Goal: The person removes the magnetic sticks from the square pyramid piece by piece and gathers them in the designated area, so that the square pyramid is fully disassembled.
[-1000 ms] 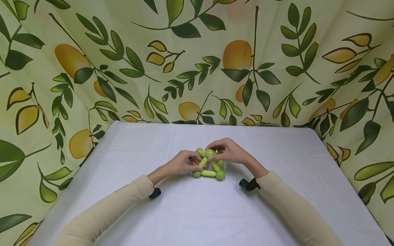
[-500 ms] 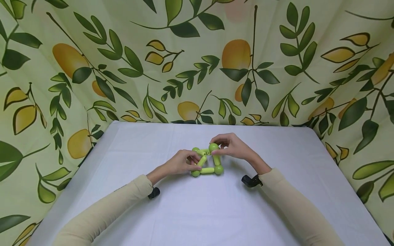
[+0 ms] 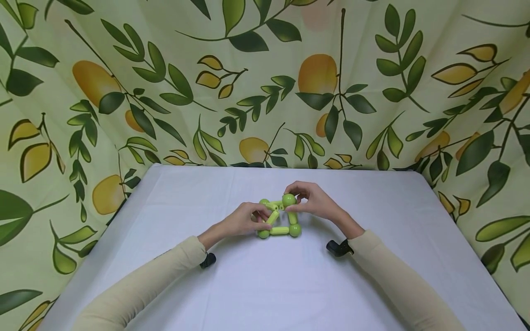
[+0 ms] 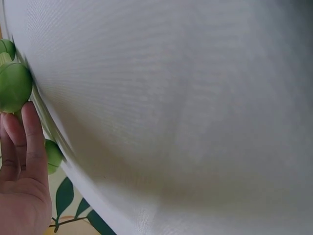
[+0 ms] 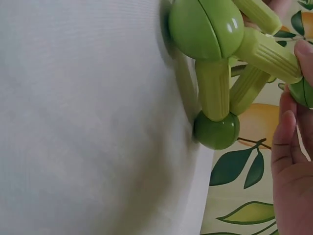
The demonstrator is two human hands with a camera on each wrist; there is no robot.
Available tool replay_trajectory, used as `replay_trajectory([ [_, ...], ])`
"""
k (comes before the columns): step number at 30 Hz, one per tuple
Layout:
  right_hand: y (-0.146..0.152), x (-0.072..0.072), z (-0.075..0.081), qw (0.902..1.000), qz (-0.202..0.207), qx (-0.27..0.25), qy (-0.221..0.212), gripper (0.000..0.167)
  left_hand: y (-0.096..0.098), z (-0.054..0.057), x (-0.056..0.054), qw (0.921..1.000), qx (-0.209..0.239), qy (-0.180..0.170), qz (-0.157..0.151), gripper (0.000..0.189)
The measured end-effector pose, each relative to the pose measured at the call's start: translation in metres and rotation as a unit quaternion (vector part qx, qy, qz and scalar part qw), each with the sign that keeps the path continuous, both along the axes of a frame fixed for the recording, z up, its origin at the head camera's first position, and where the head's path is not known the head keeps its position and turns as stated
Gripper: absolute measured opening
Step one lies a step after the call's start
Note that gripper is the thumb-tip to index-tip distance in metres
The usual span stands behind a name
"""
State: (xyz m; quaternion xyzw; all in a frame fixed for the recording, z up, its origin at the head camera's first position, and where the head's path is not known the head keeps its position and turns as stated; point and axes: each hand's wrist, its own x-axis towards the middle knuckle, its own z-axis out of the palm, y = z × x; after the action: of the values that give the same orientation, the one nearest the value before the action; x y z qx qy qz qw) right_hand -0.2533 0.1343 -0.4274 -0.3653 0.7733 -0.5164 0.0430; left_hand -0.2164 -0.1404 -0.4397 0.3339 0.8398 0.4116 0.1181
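Note:
A frame of glossy green balls and ribbed yellow-green rods stands on the white cloth between both hands. My right hand (image 3: 312,200) pinches its raised green ball (image 3: 289,200) between thumb and fingers; the right wrist view also shows that grip. My left hand (image 3: 242,218) holds a slanting rod (image 3: 272,217) just above the front-left ball (image 3: 263,233). This rod's upper end is apart from the raised ball. A front rod (image 3: 279,231) joins the front-left ball to the front-right ball (image 3: 295,230). Fingers partly hide the frame's back; in the left wrist view a green ball (image 4: 14,87) touches the fingertips.
The white-covered table (image 3: 265,285) extends around the frame. A leaf-and-fruit patterned curtain (image 3: 265,115) hangs behind and at both sides. Black wrist devices sit under the left sleeve (image 3: 208,260) and the right sleeve (image 3: 339,248).
My right hand has drawn the raised ball rightward and up, away from the slanting rod's upper end, which now shows free. My left hand has hardly moved.

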Motion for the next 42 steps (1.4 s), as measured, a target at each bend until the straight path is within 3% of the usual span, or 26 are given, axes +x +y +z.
replay_trajectory([
  [12, -0.004, 0.003, -0.003, 0.99, -0.016, -0.008, 0.14, 0.039, 0.0, 0.001, -0.001, 1.0, -0.004, 0.004, 0.007, 0.02],
  [16, -0.005, 0.004, -0.003, 0.9863, -0.027, -0.004, 0.163, 0.041, -0.001, 0.0, -0.002, 0.9999, -0.004, 0.003, 0.011, 0.02],
  [21, 0.0, 0.008, -0.001, 0.9914, -0.06, -0.023, 0.114, 0.043, 0.0, -0.001, -0.004, 0.9999, -0.002, 0.008, 0.008, 0.02],
  [24, 0.006, 0.014, 0.008, 0.9937, -0.069, -0.044, 0.076, 0.042, 0.0, 0.0, -0.004, 0.9999, 0.002, 0.008, 0.009, 0.02],
  [29, 0.021, 0.024, 0.022, 0.9948, -0.072, -0.052, 0.051, 0.04, -0.001, 0.001, -0.005, 0.9998, 0.007, 0.0, 0.017, 0.021],
  [36, 0.062, 0.014, -0.004, 0.9947, -0.095, -0.039, 0.013, 0.044, -0.001, -0.001, -0.007, 0.9998, 0.005, 0.002, 0.018, 0.022],
  [42, 0.094, 0.007, -0.013, 0.9936, -0.109, -0.025, -0.02, 0.04, -0.001, -0.001, -0.008, 0.9998, 0.005, 0.006, 0.02, 0.023],
])
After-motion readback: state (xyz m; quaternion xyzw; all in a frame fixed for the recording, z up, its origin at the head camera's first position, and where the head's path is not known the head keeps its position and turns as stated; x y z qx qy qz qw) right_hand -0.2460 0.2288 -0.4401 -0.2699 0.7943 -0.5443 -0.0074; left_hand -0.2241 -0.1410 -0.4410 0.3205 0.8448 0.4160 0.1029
